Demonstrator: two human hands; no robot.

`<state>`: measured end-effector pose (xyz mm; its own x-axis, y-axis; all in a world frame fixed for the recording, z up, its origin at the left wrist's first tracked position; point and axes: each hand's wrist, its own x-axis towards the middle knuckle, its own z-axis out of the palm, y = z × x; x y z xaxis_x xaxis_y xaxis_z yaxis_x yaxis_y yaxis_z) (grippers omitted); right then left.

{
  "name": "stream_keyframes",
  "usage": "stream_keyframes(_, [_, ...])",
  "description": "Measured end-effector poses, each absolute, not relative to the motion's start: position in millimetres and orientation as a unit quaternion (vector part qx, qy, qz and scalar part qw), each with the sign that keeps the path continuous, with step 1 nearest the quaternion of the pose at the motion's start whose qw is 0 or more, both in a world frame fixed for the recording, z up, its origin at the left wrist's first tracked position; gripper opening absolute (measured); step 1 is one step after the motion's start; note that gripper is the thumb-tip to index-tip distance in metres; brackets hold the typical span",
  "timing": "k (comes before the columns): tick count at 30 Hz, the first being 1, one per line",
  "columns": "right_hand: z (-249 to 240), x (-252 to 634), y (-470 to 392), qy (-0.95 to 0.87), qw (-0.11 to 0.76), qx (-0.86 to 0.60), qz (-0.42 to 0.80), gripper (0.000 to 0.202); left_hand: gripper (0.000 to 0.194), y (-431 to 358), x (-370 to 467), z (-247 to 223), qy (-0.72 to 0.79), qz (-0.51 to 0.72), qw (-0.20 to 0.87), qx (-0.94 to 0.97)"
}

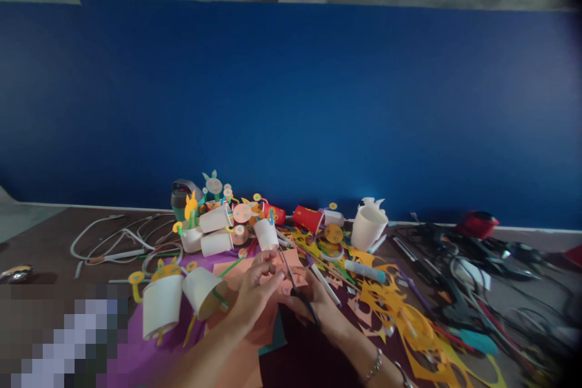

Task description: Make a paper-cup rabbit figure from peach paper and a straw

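Scissors fill the right grip; left grip pinches orange paper, cups crowding left.

A small piece of salmon-pink paper sits pinched at the fingertips above a larger sheet of the same colour. Black-handled scissors stand tilted, blades pointing up and away, their thin tips reaching past the paper's edge.

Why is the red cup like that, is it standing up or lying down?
Lying down. The red cup rests on its side on the table, its open mouth facing left, beside the upright white cup.
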<state>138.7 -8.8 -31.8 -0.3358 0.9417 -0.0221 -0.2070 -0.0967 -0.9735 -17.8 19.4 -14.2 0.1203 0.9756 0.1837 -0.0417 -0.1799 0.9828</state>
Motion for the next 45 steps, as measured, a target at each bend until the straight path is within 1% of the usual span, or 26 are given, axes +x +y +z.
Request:
stream_keyframes(6, [-38.5, 137.7, -6.9, -0.485, 0.464, -0.361, 0.647, 0.060, 0.019, 20.2, -19.4, -11.9, 0.408, 0.511, 0.481, 0.584])
stream_keyframes(10, [-39.5, 139.1, -6.9, -0.487, 0.458, -0.374, 0.643, 0.061, 0.019, 20.5, -19.2, -12.1, 0.417, 0.509, 0.484, 0.577])
stream_keyframes(15, [-40.0, 141.5, -6.3, -0.500, 0.450, -0.385, 0.632, 0.057, 0.020, 21.3, -19.7, -13.7, 0.422, 0.508, 0.479, 0.579])
stream_keyframes(23, [-39.4, 143.1, -6.6, -0.500, 0.444, -0.406, 0.623, 0.060, 0.017, 24.4, -21.5, -18.3, 0.420, 0.503, 0.469, 0.592])
stream_keyframes(31, [-32.4, 143.2, -8.2, -0.513, 0.437, -0.420, 0.607, 0.056, 0.020, 24.1, -22.0, -14.6, 0.424, 0.493, 0.471, 0.596])
stream_keyframes(45, [-31.3, 144.1, -7.9, -0.529, 0.421, -0.424, 0.603, 0.056, 0.020, 21.8, -22.5, -12.6, 0.431, 0.513, 0.459, 0.583])
